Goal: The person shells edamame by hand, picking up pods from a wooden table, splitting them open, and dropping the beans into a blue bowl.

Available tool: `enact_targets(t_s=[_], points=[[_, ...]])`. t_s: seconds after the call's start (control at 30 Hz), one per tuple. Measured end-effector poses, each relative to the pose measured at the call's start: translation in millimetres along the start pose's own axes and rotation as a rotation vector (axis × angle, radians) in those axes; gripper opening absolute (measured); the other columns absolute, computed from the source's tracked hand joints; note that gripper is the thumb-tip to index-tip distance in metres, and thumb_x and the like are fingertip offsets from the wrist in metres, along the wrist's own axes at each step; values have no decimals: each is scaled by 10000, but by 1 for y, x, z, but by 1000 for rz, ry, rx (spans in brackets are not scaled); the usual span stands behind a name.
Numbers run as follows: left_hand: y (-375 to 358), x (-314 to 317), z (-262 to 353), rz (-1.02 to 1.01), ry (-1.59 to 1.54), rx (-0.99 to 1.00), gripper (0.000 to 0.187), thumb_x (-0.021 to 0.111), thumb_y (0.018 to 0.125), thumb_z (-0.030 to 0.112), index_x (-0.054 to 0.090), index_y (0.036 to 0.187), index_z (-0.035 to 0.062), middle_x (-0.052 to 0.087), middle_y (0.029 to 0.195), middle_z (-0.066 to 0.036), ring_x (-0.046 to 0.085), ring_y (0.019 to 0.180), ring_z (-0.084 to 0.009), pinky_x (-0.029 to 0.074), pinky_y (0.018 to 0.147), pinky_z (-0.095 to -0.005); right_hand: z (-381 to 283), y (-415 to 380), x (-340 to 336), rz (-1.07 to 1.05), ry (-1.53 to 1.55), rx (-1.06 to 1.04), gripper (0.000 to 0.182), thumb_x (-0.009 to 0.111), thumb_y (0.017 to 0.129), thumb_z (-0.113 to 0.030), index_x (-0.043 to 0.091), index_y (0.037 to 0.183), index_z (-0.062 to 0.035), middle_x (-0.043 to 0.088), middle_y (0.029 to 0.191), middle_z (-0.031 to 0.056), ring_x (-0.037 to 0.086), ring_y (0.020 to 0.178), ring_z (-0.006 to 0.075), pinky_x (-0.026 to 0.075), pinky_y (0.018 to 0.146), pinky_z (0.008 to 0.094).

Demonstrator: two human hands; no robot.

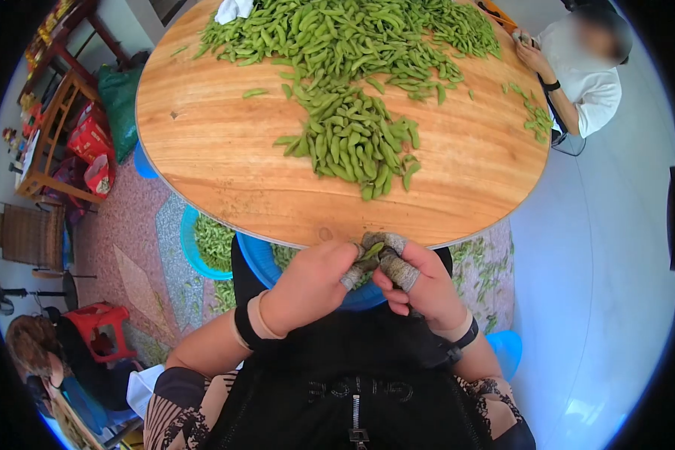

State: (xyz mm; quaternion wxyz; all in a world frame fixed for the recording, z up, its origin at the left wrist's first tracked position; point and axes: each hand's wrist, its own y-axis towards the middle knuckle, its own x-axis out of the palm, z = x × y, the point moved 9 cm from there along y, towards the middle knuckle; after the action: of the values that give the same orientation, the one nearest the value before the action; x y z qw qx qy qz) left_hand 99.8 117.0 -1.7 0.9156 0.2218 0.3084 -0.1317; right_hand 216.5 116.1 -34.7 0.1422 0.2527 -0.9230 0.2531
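Note:
Just in front of the table's near edge, my left hand [313, 279] and my right hand [429, 289] meet with their fingers closed. Between the fingertips sits a small green edamame pod [373, 250], which both hands pinch. Grey, dirty-looking tape wraps several of my fingers, and both wrists have dark bands. Beyond my hands, a large heap of edamame pods [345, 142] spreads over the round wooden table [225, 161]. Below my hands, a blue tub [256, 259] is partly hidden by them; green pieces show inside it.
A turquoise basin [190, 234] of green pods stands on the floor at left. Pods litter the floor at right. Another person [589, 75] sits at the table's right side; a second person [90, 360] is at lower left near a red stool [101, 330]. White cloth [233, 10] lies at the back.

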Motion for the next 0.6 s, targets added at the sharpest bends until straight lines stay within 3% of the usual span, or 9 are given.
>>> enact_targets(t_s=[0.07,0.13,0.17,0.2,0.3,0.37,0.4,0.47,0.6], points=[[-3,-4,-4,-37,-49,-7,233,657,819,107,583,1018,10,617,742,-102,582,607,-171,461,541,-312,7,-3,2,-27,150,68,345,451,934,-62,479,1278,-66,517,756,-6,395,500,34,354,417,180],[-27,36,-26,-392,-1262,-649,159,597,888,115,587,1010,13,632,771,-84,568,557,-147,444,514,-245,16,-9,16,-219,447,175,312,458,952,-102,490,1261,-68,508,751,-7,377,503,26,346,418,178],[-28,39,-22,-394,-1434,-617,180,573,929,153,601,1057,29,627,787,-32,526,547,-50,417,500,-180,17,-9,16,-217,451,176,312,458,952,-102,490,1261,-68,508,751,-7,377,503,26,346,418,178],[-28,40,-23,-396,-1434,-622,180,573,929,153,601,1057,29,627,787,-32,526,547,-50,417,500,-180,18,-8,16,-209,427,186,297,453,954,-102,501,1245,-64,511,752,-8,385,510,27,352,422,181],[-29,42,-32,-390,-1189,-651,287,634,896,201,588,1087,-8,639,794,-35,535,539,-65,420,486,-200,18,-4,14,-132,273,175,267,442,953,-94,518,1206,-56,514,754,-9,401,521,30,367,431,188],[-19,21,-32,-251,-476,-364,244,679,826,120,597,1021,0,633,761,-58,571,549,-154,449,498,-271,21,-2,10,-65,141,157,251,437,951,-86,526,1183,-52,515,754,-8,411,526,32,376,436,193],[-20,22,-31,-253,-476,-367,244,679,826,120,597,1021,0,633,761,-58,571,549,-154,449,498,-271,22,1,9,-57,67,123,236,432,948,-77,530,1160,-49,516,754,-8,416,528,36,381,438,195],[-12,3,-8,-93,154,-36,228,693,727,39,591,928,7,603,723,-114,595,613,-282,469,537,-346,22,3,9,-53,-6,88,221,428,945,-68,535,1137,-47,517,754,-7,421,530,39,386,440,196],[-13,3,1,-42,292,24,216,627,646,-8,557,846,33,546,707,-145,596,688,-341,469,551,-402,25,3,7,-16,32,94,216,423,942,-54,536,1126,-56,519,757,-5,424,535,42,388,442,201]])
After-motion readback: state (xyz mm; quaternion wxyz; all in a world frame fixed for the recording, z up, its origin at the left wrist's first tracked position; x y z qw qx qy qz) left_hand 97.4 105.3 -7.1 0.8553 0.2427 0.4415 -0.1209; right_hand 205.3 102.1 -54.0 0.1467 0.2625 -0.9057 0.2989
